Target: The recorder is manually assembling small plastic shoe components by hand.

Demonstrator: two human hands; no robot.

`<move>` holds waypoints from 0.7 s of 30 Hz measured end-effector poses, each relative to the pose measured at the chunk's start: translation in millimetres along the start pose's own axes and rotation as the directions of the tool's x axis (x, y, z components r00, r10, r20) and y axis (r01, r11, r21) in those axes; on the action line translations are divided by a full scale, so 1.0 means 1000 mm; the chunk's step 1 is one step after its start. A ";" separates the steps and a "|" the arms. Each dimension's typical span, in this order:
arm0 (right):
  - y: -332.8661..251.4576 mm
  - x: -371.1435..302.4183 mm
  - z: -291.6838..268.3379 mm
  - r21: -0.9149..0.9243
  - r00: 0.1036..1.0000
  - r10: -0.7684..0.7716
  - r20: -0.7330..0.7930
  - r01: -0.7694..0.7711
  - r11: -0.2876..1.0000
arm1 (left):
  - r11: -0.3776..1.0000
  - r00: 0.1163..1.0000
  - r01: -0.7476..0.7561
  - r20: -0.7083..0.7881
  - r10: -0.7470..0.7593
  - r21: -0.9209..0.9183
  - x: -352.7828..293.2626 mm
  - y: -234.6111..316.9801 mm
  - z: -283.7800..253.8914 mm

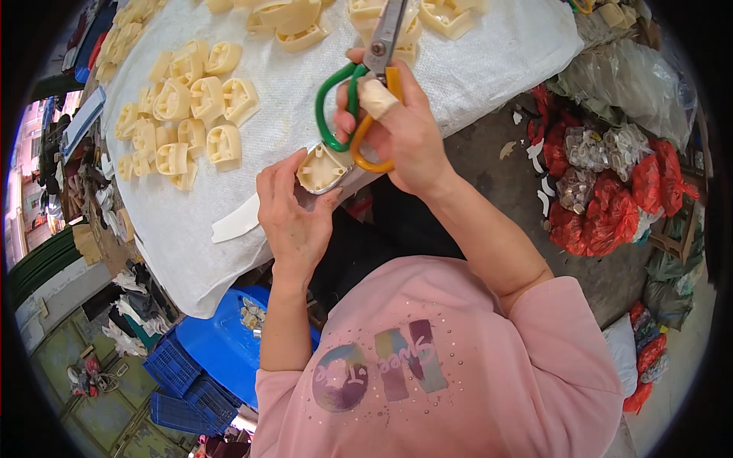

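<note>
My left hand [292,221] grips a small cream plastic piece [321,168] with a shiny silver rim, its hollow ribbed side facing up. The piece is at the near edge of a table covered in white cloth [282,99]. In my right hand [412,141] is a pair of scissors [379,47] with one green and one orange handle loop. The blades point away from me and run past the top of the view. The handle end is close above the cream piece. A beige wrap [376,99] covers one digit of my right hand.
Several loose cream pieces [191,103] lie on the cloth to the left, with more piles [294,15] at the far side. A white strip [238,221] lies by the near edge. Below are a blue tub [221,343] and blue crates [172,366]. Red bags [607,206] sit on the floor at right.
</note>
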State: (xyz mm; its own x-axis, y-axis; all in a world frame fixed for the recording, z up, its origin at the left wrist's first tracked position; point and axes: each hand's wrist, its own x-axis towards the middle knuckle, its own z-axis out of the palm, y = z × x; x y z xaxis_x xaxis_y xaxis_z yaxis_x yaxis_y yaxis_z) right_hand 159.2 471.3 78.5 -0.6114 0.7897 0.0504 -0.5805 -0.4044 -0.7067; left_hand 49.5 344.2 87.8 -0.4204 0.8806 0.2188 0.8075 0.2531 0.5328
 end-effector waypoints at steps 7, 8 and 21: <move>-0.016 -0.035 0.006 -0.015 0.976 -0.183 -0.115 0.182 0.983 | 0.999 0.999 0.036 -0.033 -0.036 0.000 0.002 0.004 0.000; 0.004 -0.038 0.004 -0.120 0.982 -0.170 -0.086 0.159 0.980 | 1.000 0.999 0.020 -0.041 -0.020 0.002 0.003 0.007 0.001; 0.002 -0.032 -0.006 -0.119 0.997 -0.081 -0.002 0.080 0.990 | 0.999 1.000 0.022 -0.002 -0.022 0.030 0.005 0.001 0.001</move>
State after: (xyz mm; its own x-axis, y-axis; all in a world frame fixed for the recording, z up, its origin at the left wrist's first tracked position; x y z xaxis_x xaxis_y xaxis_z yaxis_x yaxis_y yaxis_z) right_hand 181.0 447.6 71.1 -0.5611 0.8210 0.1059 -0.5598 -0.2821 -0.7791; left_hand 49.0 349.4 88.5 -0.4385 0.8742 0.2084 0.8101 0.2841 0.5128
